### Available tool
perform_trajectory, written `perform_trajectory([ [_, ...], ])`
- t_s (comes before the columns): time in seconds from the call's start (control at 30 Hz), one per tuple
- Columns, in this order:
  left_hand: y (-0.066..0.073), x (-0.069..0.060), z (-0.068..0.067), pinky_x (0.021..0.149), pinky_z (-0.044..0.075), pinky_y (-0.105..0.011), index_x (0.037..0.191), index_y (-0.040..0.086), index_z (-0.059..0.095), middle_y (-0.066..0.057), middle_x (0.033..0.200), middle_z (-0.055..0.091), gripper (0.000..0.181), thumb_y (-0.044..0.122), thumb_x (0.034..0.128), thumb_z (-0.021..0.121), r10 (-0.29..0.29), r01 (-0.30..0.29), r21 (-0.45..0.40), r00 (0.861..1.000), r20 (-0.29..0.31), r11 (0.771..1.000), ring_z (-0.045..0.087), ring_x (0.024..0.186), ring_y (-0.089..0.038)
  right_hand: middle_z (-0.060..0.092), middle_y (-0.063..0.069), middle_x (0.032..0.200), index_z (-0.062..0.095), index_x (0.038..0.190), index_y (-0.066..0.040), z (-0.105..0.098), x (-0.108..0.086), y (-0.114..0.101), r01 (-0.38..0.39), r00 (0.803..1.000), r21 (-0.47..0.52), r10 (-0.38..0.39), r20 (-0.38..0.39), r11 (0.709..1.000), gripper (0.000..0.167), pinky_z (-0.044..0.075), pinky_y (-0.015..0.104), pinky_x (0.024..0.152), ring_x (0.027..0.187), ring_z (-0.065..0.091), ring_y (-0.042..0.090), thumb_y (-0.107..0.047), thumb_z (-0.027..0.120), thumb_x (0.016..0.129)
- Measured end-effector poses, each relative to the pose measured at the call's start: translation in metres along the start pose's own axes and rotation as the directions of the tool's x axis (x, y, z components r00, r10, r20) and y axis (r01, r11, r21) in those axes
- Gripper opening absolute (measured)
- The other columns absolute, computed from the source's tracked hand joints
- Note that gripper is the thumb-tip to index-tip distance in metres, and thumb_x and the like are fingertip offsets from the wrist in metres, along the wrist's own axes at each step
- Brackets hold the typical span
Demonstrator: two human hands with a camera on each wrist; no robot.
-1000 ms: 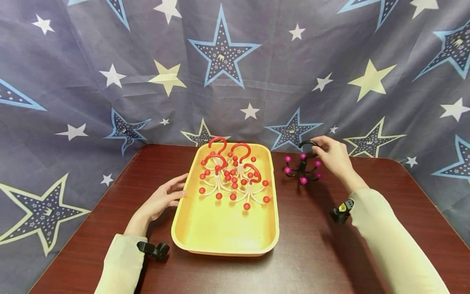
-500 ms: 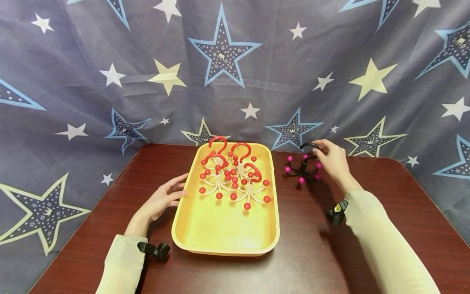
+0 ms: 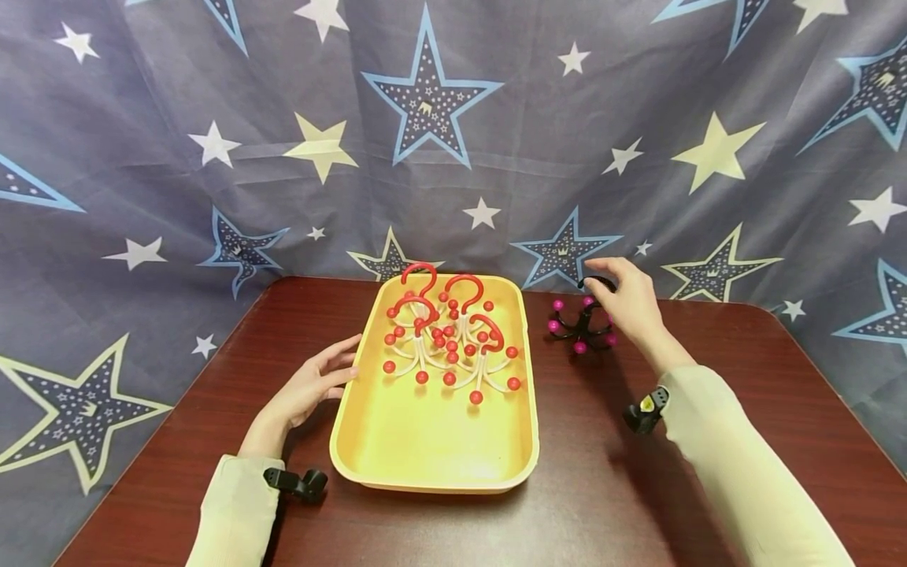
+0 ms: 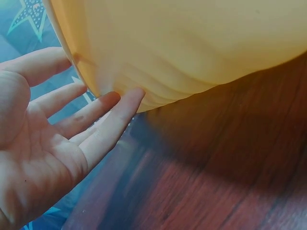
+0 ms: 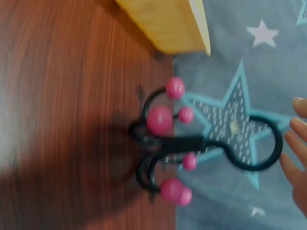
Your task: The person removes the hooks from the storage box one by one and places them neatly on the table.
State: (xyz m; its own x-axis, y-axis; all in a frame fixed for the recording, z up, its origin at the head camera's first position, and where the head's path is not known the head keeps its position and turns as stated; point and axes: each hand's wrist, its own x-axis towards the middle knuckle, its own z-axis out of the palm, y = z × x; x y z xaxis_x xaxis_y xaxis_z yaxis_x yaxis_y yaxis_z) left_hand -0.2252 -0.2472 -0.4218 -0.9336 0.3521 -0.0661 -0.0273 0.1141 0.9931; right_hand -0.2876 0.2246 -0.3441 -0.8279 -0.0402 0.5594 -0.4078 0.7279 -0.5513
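A black multi-arm hook [image 3: 584,324] with pink ball tips stands on the table to the right of the yellow tray [image 3: 432,441]. Its curved top points up. Around that top is my right hand [image 3: 631,303], thumb and fingers spread apart; in the right wrist view its fingertips [image 5: 296,134] lie beside the curve without gripping it. My left hand [image 3: 312,386] touches the tray's left wall with fairly straight fingers, and the left wrist view shows those fingertips [image 4: 136,96] against the plastic. Several white hooks with red tops and red balls, such as the front one [image 3: 480,366], stand inside the tray.
Dark reddish wooden table [image 3: 595,488] carries everything. Behind it hangs a grey-blue cloth [image 3: 283,71] printed with stars, close to the table's far edge. Each sleeve cuff bears a small black wrist camera, the left one [image 3: 298,482] beside the tray.
My right hand held the black hook's curved top earlier; now its fingers have spread and let go. The hook is nearly where it was. My left hand and the tray have stayed in place.
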Motion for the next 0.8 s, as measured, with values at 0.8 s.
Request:
perform_trajectory([
  [0.8, -0.004, 0.000, -0.002, 0.075, 0.054, -0.037, 0.144, 0.011, 0.025, -0.027, 0.136, 0.036, 0.061, 0.013, 0.0909, 0.055, 0.025, -0.025, -0.030, 1.000, 0.012, 0.999, 0.061, 0.101, -0.021, 0.067, 0.005, 0.097, 0.063, 0.110, -0.010, 0.052, -0.046, -0.091, -0.023, 0.923, 0.336, -0.108, 0.369, 0.942, 0.036, 0.053, 0.038, 0.075, 0.088, 0.063, 0.015, -0.027, 0.071, 0.079],
])
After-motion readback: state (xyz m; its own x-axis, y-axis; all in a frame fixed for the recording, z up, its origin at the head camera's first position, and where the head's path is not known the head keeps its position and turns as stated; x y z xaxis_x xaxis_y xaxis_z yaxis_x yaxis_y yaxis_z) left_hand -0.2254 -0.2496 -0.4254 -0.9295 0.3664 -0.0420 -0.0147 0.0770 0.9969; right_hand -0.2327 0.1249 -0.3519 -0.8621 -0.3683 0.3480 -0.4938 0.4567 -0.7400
